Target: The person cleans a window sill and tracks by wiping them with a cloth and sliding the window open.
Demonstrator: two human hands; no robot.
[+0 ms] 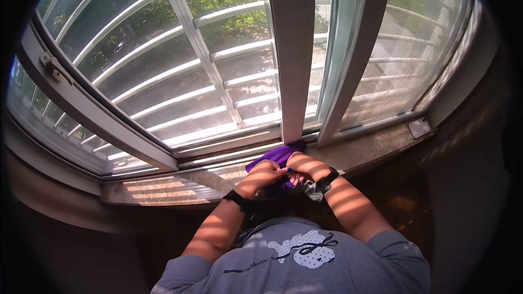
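Note:
A purple cloth point(279, 154) is bunched over the windowsill at the foot of the window post, and part of it hangs below my hands. My left hand point(267, 173) is closed on the cloth from the left, its thumb reaching toward my other hand. Close beside it, my right hand point(297, 166) bends down at the wrist with its fingers curled around the cloth. Dark nail polish shows on the fingers. A crumpled clear plastic piece point(314, 191) lies against my right wrist, below the black watch point(327, 179).
The stone windowsill point(158, 189) runs across in front of me, striped with sunlight. A phone point(419, 127) lies at its right end. The left sash point(103, 103), with a handle point(56, 71), swings inward. White bars point(212, 87) stand outside the window.

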